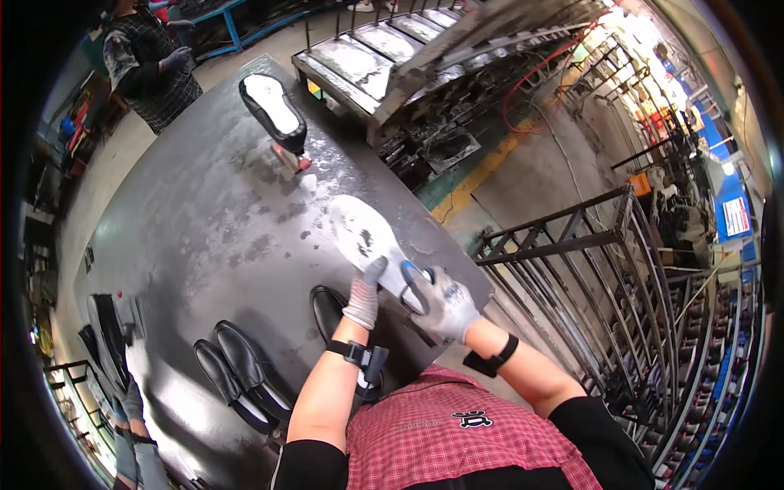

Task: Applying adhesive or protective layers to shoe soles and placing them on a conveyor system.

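A white, sole-shaped piece [357, 220] with dark patches lies slanted above the dark tabletop, its narrow end toward me. My left hand [365, 292], in a grey glove, grips its left edge near that end. Around the narrow end, my right hand [443, 304] is closed, also gloved; a bit of blue shows by its fingers, and I cannot tell what it belongs to. A black shoe [326, 310] sits just left of my left wrist, partly hidden by my arm. Farther off, a black shoe with a white bottom [273, 104] rests bottom-up on a small stand [286, 158].
The dark table [163, 237] carries white smears. Black shoes [237, 359] stand at its near edge. Another person's gloved hand [131, 400] is by dark pieces at far left; a person [151, 65] stands beyond. Metal racks [563, 245] and a slatted conveyor [359, 65] flank the right.
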{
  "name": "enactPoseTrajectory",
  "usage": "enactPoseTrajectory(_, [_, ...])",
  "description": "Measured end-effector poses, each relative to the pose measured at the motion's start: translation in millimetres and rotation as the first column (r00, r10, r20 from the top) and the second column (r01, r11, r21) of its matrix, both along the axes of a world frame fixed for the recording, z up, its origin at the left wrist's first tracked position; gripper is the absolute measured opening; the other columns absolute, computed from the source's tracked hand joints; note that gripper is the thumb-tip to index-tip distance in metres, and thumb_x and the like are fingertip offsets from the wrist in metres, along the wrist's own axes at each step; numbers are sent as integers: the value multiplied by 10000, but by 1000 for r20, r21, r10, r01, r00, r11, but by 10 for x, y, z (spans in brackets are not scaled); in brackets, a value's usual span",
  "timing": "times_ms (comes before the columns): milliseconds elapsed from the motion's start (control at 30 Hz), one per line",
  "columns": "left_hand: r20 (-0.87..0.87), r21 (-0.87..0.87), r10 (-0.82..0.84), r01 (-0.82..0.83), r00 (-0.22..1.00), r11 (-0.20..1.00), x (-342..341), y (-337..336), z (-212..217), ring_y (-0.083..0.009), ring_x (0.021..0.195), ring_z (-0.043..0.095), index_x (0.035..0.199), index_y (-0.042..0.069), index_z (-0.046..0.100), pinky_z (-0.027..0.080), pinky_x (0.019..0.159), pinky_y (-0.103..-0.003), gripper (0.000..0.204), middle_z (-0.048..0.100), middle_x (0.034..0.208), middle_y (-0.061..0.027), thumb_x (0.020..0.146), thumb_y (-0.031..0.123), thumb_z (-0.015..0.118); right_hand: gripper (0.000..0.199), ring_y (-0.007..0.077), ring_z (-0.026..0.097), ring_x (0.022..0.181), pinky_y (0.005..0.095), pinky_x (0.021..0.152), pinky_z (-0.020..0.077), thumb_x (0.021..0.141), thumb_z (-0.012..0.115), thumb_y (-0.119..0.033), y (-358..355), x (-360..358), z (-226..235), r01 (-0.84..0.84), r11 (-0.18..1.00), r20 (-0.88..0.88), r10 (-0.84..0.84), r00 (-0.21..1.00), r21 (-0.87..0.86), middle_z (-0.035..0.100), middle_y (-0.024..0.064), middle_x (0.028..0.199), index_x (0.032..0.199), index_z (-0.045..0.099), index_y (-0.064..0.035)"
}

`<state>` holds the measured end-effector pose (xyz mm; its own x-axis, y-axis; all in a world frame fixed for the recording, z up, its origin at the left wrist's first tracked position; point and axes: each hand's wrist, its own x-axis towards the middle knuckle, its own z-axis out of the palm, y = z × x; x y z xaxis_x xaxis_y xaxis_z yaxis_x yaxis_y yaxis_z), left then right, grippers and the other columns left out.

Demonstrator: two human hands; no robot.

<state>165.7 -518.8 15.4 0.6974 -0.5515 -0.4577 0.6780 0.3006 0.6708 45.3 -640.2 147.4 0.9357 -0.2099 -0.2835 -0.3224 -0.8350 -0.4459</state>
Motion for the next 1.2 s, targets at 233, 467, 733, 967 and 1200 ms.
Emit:
enactPoseTrajectory(233, [150,302,-422,365,894,880,-977,92,313,-226,1216,548,1395,-34,482,410,1048,-342,659,598,1319,-123,892,321,718,911,417,586,1128,477,915,518,745,760,-318,-126,-1342,-263,53,998,179,-57,982,27,506,260,1273,1516,320,-118])
enactPoseTrajectory(467, [-747,223,-368,730,554,647,-1675,1377,480,-230,691,618,1119,-45,604,528,643,-319,688,663,867,-156,937,615,542,535,268,547,1266,344,1060,425,960,563,-344,-200,-1933,-1951,-7,919,121,-44,992,394,620,197,1308,1423,484,-88])
enactPoseTrajectory(733, [-757,402,338,-9,560,916,-2083,1772,-269,-323,966,604,1169,-77,520,523,901,-448,687,599,1131,-235,934,569,551,423,426,633,1032,483,896,520,855,627,-299,-6,-1967,-1450,367,839,-39,-385,922,401,669,238,1111,1211,604,-73])
enactPoseTrajectory(967, [-315,296,393,-304,864,906,-1604,1446,194,-331,1057,557,1326,23,431,546,863,-507,516,527,1204,-172,885,192,639,370,400,672,870,466,784,543,848,644,-311,-252,-1701,-1013,158,960,-14,-159,987,232,697,211,910,1128,653,-70])
enactPoseTrajectory(1200, [324,460,231,-366,918,809,-849,1222,1023,-186,913,612,1330,10,452,550,688,-320,609,586,1105,-111,873,330,697,422,351,691,837,456,758,546,862,637,-315,-62,-464,646,-149,981,24,147,989,124,711,165,892,1229,601,-110])
